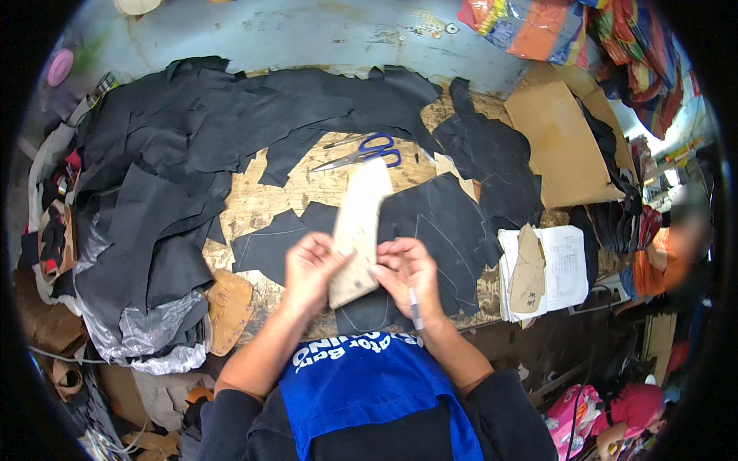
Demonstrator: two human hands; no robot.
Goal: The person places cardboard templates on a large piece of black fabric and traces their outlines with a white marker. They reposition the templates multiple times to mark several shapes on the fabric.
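Note:
A long pale cream pattern piece (357, 230), bent at its far end, is held upright over the work table. My left hand (310, 269) grips its left edge, with the thumb on its face. At the lower right edge, my right hand (407, 278) pinches it between closed fingers. A slim silver-grey stick, perhaps a marking pen (416, 309), shows against the right palm. Beneath both hands lies a black leather-like sheet (442, 234) with pale outlines drawn on it. Beyond the pattern piece, blue-handled scissors (346, 160) rest on the wood.
Black sheets (146, 230) are heaped along the left and far sides of the worn wooden table (257, 196). A brown template (230, 307) lies at the near left. On the right are an open notebook (565, 265) and a cardboard box (565, 138). Other people sit at far right.

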